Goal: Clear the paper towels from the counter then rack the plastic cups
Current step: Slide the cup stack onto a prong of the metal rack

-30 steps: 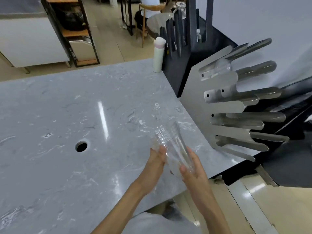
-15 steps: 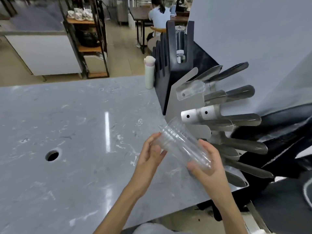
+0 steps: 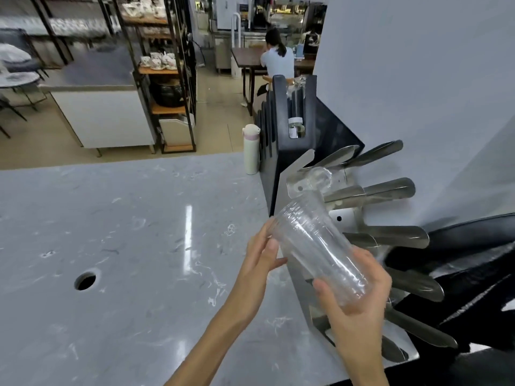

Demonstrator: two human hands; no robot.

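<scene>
Both hands are gripping the stack of clear plastic cups point(image 3: 320, 252) above the desk's right edge; the right hand point(image 3: 359, 310) is clasping its base, the left hand point(image 3: 262, 257) pinching its rim; its long axis is pointing up-left, the steel rack point(image 3: 390, 238) lying just behind, nearer the right hand.

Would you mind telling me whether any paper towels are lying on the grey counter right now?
No, the counter shows only its bare marbled surface, a round hole and a white bottle at its far edge.
</scene>
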